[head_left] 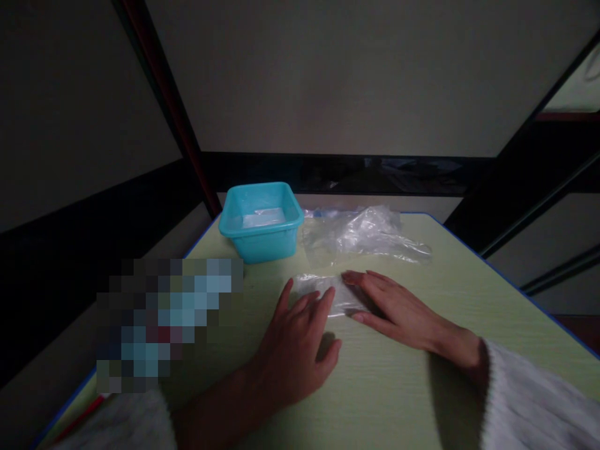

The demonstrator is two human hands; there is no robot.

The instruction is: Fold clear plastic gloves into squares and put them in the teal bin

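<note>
A small clear plastic bag (340,299) lies flat on the table in front of me. My left hand (300,350) is over its left part, fingers spread and fingertips on or just above the plastic. From the right, my right hand (394,309) reaches onto the bag's other end, its fingers stretched out and the thumb apart. Neither hand grips anything. Parts of the bag are hidden under the fingers.
A turquoise plastic basin (262,234) with something flat and whitish inside stands at the back left. Beside it lies a crumpled heap of clear plastic bags (365,234). The pale green table (384,400) has a blue edge. A pixelated patch covers things at left.
</note>
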